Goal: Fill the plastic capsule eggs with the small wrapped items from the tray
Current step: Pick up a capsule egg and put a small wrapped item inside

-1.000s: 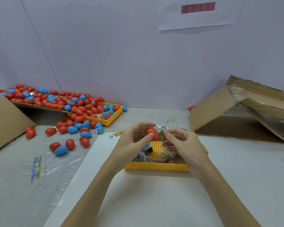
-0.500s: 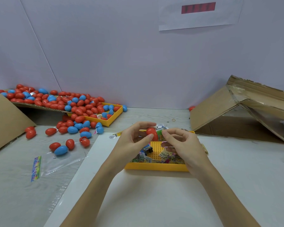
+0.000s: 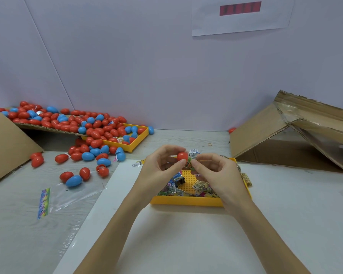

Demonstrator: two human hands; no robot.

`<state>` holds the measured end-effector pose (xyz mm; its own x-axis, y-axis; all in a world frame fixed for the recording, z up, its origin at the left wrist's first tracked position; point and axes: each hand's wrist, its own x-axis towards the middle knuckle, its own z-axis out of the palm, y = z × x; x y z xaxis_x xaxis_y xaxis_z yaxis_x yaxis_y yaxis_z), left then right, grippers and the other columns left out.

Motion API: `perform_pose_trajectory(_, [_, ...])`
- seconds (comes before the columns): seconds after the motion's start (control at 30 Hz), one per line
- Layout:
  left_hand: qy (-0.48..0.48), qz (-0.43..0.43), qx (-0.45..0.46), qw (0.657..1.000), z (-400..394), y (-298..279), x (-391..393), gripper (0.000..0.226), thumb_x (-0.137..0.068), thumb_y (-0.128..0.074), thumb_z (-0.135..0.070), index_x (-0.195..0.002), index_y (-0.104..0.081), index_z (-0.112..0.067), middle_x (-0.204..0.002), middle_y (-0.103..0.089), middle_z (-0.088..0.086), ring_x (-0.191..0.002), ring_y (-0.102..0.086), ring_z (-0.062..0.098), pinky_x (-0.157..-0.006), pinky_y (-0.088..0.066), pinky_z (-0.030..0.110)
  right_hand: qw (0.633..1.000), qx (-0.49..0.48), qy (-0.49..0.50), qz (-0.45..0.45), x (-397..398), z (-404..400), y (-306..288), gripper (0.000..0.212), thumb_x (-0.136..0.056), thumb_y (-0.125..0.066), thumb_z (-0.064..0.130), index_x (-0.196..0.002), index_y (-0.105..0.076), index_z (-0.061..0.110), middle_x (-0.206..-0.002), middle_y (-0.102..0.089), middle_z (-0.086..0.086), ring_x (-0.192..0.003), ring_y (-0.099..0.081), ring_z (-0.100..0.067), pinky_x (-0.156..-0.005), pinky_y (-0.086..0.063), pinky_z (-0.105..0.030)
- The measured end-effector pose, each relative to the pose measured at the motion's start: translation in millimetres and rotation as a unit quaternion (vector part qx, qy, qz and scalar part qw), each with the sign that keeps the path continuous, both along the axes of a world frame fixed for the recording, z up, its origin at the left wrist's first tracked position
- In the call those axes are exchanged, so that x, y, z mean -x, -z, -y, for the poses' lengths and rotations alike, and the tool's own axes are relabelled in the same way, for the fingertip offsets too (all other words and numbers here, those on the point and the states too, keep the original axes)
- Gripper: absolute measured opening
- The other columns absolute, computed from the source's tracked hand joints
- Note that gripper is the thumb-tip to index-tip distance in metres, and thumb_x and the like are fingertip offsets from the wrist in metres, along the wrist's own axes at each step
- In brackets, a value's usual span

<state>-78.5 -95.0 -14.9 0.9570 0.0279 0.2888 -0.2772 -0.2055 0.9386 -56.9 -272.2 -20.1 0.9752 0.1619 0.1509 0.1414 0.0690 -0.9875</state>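
Note:
My left hand [image 3: 158, 167] pinches a red capsule egg [image 3: 182, 156] between thumb and fingers, above the far end of the yellow tray [image 3: 186, 201]. My right hand [image 3: 216, 173] pinches a small green wrapped item [image 3: 191, 162] right against the egg's open side. Several more wrapped items [image 3: 200, 187] lie in the tray below both hands. Whether the egg is whole or a half is hidden by my fingers.
A heap of red and blue eggs [image 3: 77, 125] covers a cardboard flap and a second yellow tray [image 3: 136, 144] at the back left; loose eggs [image 3: 83, 174] lie nearer. A clear plastic bag [image 3: 67, 196] is at the left, a cardboard box [image 3: 297, 135] at the right.
My right hand has brought the wrapped item closer until it meets the egg; both hands shifted slightly upward. Nothing else moved.

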Motion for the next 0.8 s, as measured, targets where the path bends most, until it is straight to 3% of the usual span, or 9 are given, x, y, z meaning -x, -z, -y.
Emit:
perform_pose_trajectory(0.27, [-0.003, 0.02, -0.015, 1.0, -0.8, 0.5, -0.8, 0.029, -0.093, -0.071, -0.019, -0.121, -0.069, -0.026, -0.113, -0.073, -0.011, -0.106, -0.069, 0.01, -0.089, -0.058, 0.024, 1.0, -0.001, 0.001, -0.008, 3.9, -2.4, -2.3, 0.019, -0.087, -0.079, 0.022, -0.105, -0.073, 0.02, -0.088, -0.079, -0.002, -0.083, -0.077, -0.015, -0.067, -0.06, -0.022])
perform_pose_trajectory(0.43, [0.014, 0.067, -0.035, 0.997, -0.9, 1.2, -0.2, 0.045, -0.087, -0.077, -0.019, -0.131, -0.067, -0.022, -0.116, -0.074, -0.006, -0.107, -0.07, 0.016, -0.093, -0.057, 0.026, 0.991, -0.085, -0.036, -0.101, 6.9, -3.5, -5.7, 0.024, -0.089, -0.077, 0.018, -0.112, -0.071, 0.013, -0.091, -0.08, -0.009, -0.09, -0.078, -0.022, -0.076, -0.062, -0.026])
perform_pose_trajectory(0.53, [0.009, 0.123, -0.061, 0.991, -2.8, 2.7, -0.7, 0.047, -0.086, -0.078, -0.012, -0.132, -0.067, -0.017, -0.113, -0.073, -0.001, -0.103, -0.07, 0.02, -0.092, -0.057, 0.029, 0.97, -0.149, -0.089, -0.172, 8.0, -1.1, -9.8, 0.032, -0.089, -0.076, 0.018, -0.119, -0.07, 0.007, -0.099, -0.079, -0.013, -0.093, -0.077, -0.023, -0.075, -0.061, -0.025])
perform_pose_trajectory(0.63, [-0.008, 0.169, -0.088, 0.982, -2.0, 3.8, -1.2, 0.044, -0.086, -0.076, -0.018, -0.13, -0.069, -0.018, -0.102, -0.068, -0.004, -0.094, -0.066, 0.02, -0.087, -0.054, 0.026, 0.938, -0.196, -0.155, -0.241, 8.4, 1.0, -13.2, 0.037, -0.091, -0.073, 0.02, -0.123, -0.068, 0.001, -0.112, -0.076, -0.018, -0.101, -0.075, -0.024, -0.075, -0.061, -0.025])
perform_pose_trajectory(0.8, [-0.058, 0.254, -0.182, 0.948, 2.3, 7.1, -2.3, 0.042, -0.091, -0.068, -0.019, -0.133, -0.065, -0.015, -0.094, -0.061, 0.003, -0.089, -0.059, 0.016, -0.078, -0.053, 0.032, 0.871, -0.267, -0.207, -0.356, 8.7, 3.6, -18.6, 0.04, -0.08, -0.079, 0.018, -0.114, -0.069, -0.001, -0.107, -0.075, -0.02, -0.096, -0.076, -0.026, -0.073, -0.063, -0.03])
